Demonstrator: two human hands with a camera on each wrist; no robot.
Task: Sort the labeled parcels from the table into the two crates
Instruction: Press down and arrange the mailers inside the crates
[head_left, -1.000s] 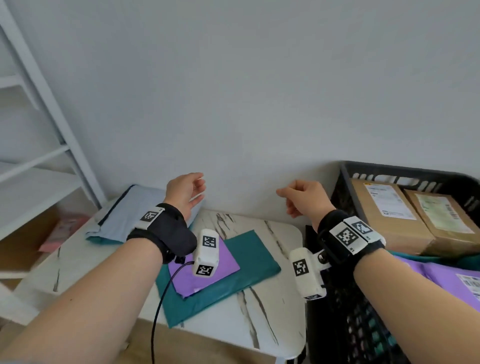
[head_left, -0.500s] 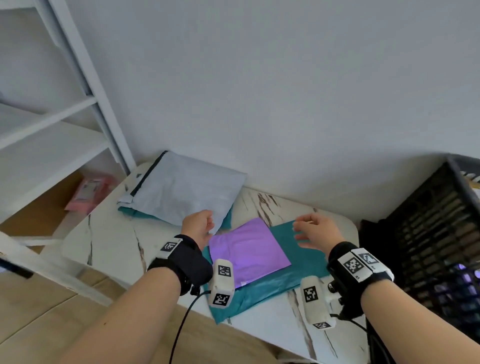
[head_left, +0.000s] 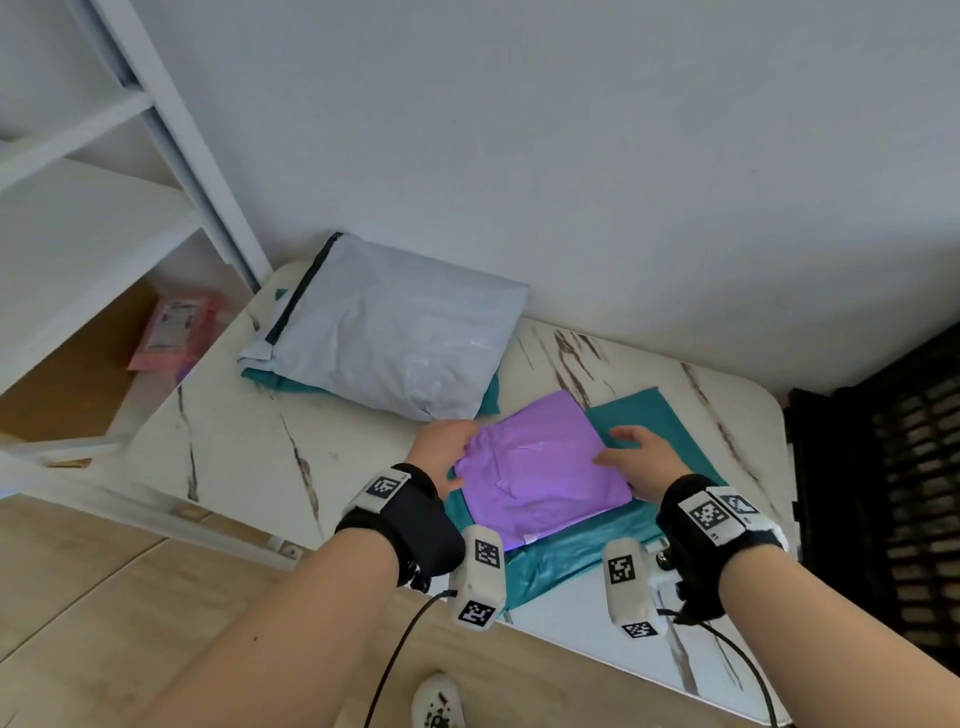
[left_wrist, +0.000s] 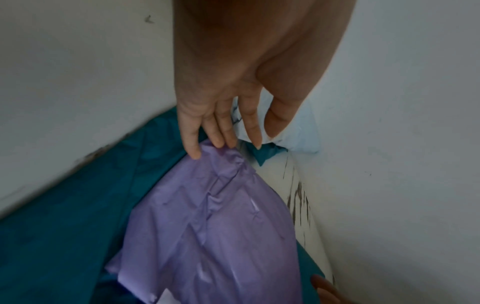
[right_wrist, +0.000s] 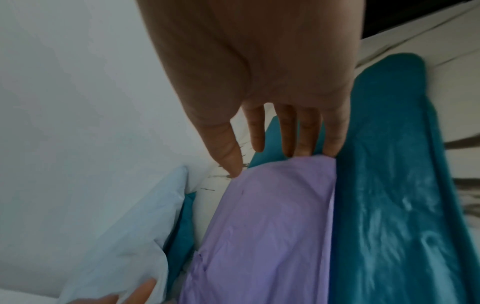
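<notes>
Both the left hand and right hand lay nearly straight fingers on opposite edges of the purple mailer, gripping nothing yet, seemingly bracketing it for lifting off the teal mailer beneath.

A plain grey wall is seen behind the marble-veined table. White shelving is set at 10 o'clock, and wood flooring is laid at 7 o'clock.

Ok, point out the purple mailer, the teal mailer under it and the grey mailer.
purple mailer (head_left: 540, 462): head view, middle of its top face.
teal mailer (head_left: 649, 410): head view, bare far corner beyond the purple one.
grey mailer (head_left: 395, 332): head view, centre of its puffy top.
</notes>
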